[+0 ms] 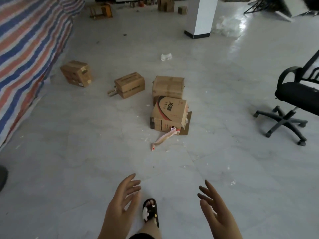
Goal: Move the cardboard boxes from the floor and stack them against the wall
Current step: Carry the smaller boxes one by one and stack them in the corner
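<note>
Several cardboard boxes lie on the pale tiled floor ahead. Nearest is a printed box (170, 112) with a loose flap and a strip of paper (164, 138) trailing from it. A plain box (168, 87) sits right behind it, touching. Further left is a smaller box (129, 84), and another box (76, 73) lies near the striped tarp. My left hand (120, 204) and my right hand (215, 213) are raised in front of me at the bottom of the view, fingers spread, holding nothing, well short of the boxes.
A blue, red and white striped tarp (29, 54) covers the left side. A black office chair (296, 100) stands at the right. A white pillar (201, 16) rises at the back, with more boxes (165, 4) beyond. My sandalled foot (150, 211) is between my hands.
</note>
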`<state>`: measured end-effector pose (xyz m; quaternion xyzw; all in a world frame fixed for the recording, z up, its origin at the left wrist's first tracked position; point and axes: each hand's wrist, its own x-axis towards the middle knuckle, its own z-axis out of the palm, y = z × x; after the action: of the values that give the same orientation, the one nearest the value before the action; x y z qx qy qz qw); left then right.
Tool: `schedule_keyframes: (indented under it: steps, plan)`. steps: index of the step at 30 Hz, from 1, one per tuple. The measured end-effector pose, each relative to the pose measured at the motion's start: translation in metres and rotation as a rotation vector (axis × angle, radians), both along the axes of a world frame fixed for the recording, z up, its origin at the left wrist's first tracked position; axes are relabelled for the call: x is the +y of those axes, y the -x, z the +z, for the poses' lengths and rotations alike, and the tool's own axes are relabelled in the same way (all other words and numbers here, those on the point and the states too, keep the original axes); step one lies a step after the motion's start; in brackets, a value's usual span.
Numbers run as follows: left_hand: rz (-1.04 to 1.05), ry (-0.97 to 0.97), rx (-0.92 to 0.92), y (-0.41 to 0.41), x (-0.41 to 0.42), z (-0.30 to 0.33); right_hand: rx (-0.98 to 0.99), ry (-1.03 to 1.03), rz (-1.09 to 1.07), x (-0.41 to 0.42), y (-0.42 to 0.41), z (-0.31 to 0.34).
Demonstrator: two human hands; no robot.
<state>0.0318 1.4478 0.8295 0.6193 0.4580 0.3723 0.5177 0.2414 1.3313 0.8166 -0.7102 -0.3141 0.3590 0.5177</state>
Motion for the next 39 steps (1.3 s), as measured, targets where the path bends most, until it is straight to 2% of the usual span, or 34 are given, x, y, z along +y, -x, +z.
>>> schedule_keyframes:
  steps: [8, 14, 24, 33, 39]
  plan:
    - [-0.091, 0.027, -0.017, -0.089, 0.158, -0.013, -0.006, -0.002, -0.074, 0.144, -0.079, -0.007]
    - [-0.091, 0.011, -0.031, -0.146, 0.282, 0.005, -0.026, -0.019, -0.097, 0.262, -0.131, 0.009]
    - [-0.051, 0.098, 0.040, -0.195, 0.407, -0.013, 0.001, 0.061, -0.058, 0.400, -0.202, 0.000]
    - [-0.041, 0.082, 0.061, -0.287, 0.540, -0.018, -0.044, 0.061, -0.005, 0.545, -0.303, 0.003]
    - [-0.003, 0.162, 0.077, -0.322, 0.595, -0.027, -0.042, 0.163, 0.021, 0.600, -0.347, -0.009]
